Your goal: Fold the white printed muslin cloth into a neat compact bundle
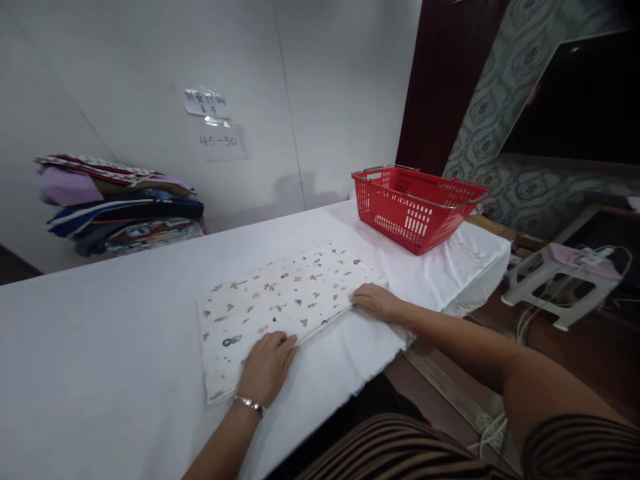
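Observation:
A folded white cloth [285, 300] with small grey, green and brown printed figures lies flat on the white-covered table in front of me. My left hand [267, 367], with a metal bracelet at the wrist, rests on its near edge toward the left corner; the fingers lie on the fabric and the thumb is by the edge. Farther right along that same edge, my right hand [377, 301] lies with its fingers on the cloth near the right corner. Both hands touch the fabric from above, fingers laid down rather than wrapped round it. The fingertips' undersides are hidden.
A red plastic basket [417, 217] with metal handles stands at the table's back right. Folded clothes [125, 207] are stacked at the back left by the wall. Paper signs [220, 141] hang there. A stool [567, 277] with cables stands beyond the right end of the table [100, 373].

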{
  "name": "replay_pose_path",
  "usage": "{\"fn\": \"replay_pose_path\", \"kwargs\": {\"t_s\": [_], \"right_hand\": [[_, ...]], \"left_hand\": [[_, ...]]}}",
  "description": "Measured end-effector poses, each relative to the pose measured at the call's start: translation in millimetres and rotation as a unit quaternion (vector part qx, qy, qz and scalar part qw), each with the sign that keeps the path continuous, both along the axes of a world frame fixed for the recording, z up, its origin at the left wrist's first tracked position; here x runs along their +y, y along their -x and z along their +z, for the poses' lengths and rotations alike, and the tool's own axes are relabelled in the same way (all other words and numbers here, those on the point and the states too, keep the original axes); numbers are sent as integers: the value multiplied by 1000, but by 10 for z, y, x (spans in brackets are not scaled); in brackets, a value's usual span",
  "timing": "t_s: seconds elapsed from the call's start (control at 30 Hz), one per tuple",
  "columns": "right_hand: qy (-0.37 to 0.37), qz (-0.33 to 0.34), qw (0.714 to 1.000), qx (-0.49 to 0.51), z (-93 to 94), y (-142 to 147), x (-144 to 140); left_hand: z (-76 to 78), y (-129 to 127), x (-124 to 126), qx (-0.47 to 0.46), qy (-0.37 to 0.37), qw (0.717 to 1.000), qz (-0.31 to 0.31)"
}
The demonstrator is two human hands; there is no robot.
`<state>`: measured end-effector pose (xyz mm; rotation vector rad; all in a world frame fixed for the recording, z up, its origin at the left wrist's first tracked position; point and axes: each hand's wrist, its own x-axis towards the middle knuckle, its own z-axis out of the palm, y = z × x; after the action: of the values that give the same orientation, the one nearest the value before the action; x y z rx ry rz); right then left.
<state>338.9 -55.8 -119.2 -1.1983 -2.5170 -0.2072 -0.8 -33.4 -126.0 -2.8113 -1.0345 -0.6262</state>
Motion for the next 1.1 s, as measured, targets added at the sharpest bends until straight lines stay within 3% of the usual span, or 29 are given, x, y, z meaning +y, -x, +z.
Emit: {"fn": "replay_pose_path", "kwargs": {"t_s": [0.27,0.33,0.43,0.5,0.8,1.1], "right_hand": [[28,-171,979,109,-10,-667,-192],[55,-253,955,146,49,-729,-190],[148,-392,891,175,158,-721,-106],[206,-439,858,170,219,-686,-9],[305,-476,810,155,265,-575,359],[324,-487,772,250,146,-549,331]], "left_hand": [[-18,0,-12,-14,-6,1000,-3],[-25,-5,-9,-21,-2,1000,-5],[-45,-6,-2,-35,7,999,-5],[-56,-3,-3,-42,11,999,-3],[-19,-3,-73,-42,43,998,16],[38,-17,-115,-52,106,993,17]]}}
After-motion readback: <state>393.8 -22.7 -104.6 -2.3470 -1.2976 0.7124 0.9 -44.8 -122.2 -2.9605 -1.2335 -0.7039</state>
